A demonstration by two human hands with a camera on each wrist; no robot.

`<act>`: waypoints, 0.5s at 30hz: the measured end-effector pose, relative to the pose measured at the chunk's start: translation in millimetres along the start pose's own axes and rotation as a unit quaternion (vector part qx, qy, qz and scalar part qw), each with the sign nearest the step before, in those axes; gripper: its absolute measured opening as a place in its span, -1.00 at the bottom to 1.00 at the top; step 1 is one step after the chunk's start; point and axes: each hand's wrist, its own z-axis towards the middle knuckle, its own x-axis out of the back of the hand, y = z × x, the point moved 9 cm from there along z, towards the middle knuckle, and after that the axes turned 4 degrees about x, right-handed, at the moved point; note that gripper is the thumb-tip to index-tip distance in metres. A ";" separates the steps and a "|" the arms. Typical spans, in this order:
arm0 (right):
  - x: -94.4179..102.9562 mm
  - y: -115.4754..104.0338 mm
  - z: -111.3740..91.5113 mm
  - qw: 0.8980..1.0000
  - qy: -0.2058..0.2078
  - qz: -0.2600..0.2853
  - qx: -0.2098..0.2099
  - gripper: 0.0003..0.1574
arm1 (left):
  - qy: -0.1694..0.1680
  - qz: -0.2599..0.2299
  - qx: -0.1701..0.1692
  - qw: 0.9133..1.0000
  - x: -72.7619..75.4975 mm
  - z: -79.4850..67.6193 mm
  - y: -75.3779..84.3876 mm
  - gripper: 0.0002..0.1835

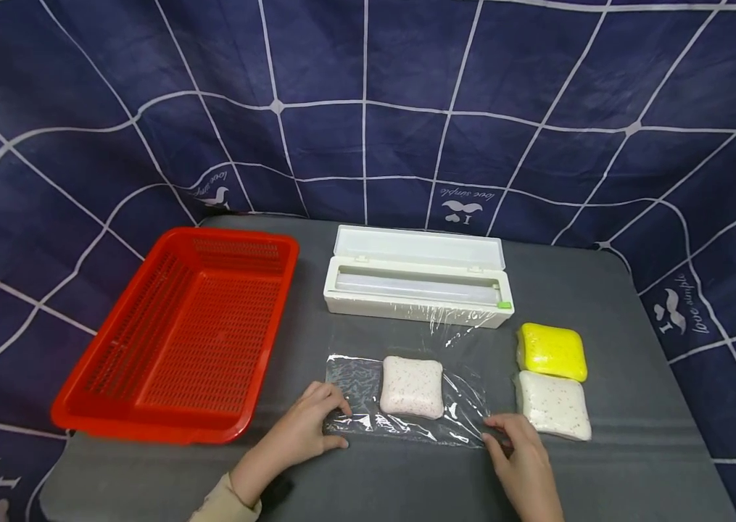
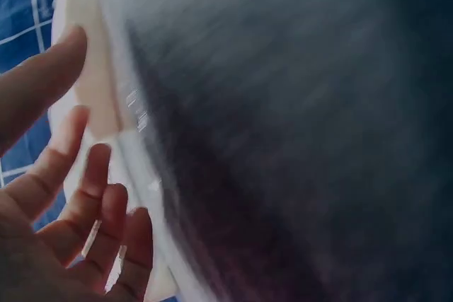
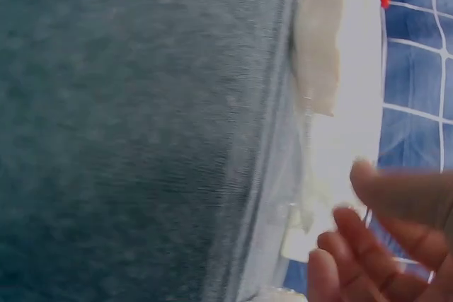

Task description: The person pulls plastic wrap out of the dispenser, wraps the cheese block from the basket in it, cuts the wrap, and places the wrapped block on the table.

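Note:
A white, speckled, square block with rounded corners (image 1: 411, 387) rests on a sheet of clear cling film (image 1: 356, 380) spread on the table. At the film's left edge is my left hand (image 1: 307, 424), fingertips at the plastic and thumb apart on the near side. My right hand (image 1: 519, 457) is by the film's near right corner, its thumb and fingers apart in the right wrist view. Behind the block stands a white cling film dispenser (image 1: 400, 305) with its lid up and the roll showing; film trails from its front. Exact fingertip contact is hard to see.
A red perforated plastic basket (image 1: 211, 348) stands on the left of the grey table (image 1: 400, 486). To the right lie a yellow block (image 1: 552, 351) and another white speckled block (image 1: 553, 406), both seemingly wrapped in film. A dark blue checked cloth (image 1: 322, 72) hangs behind.

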 end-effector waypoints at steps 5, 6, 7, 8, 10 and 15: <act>-8.5 -19.0 -4.3 0.990 -0.012 -0.027 0.137 -0.48 | 0.001 0.035 -0.014 0.999 -6.0 -3.0 1.0 -0.59; -11.8 -19.4 -4.8 0.989 -0.026 -0.031 0.144 -0.48 | 0.005 0.040 -0.014 0.999 -5.3 -3.1 1.2 -0.60; -15.3 -18.7 -4.7 0.988 -0.043 -0.035 0.145 -0.47 | 0.009 0.044 -0.013 0.999 -4.6 -2.5 1.2 -0.61; -18.3 -17.8 -4.3 0.987 -0.058 -0.037 0.143 -0.48 | 0.014 0.046 -0.016 0.999 -3.5 -2.2 1.8 -0.62; -24.2 -14.3 -3.2 0.987 -0.087 -0.041 0.128 -0.51 | 0.021 0.053 -0.019 0.998 -2.0 -1.7 2.9 -0.66; -26.0 -15.9 0.4 0.986 -0.087 -0.047 0.138 -0.56 | 0.033 0.088 -0.026 0.995 -1.6 -1.5 5.4 -0.70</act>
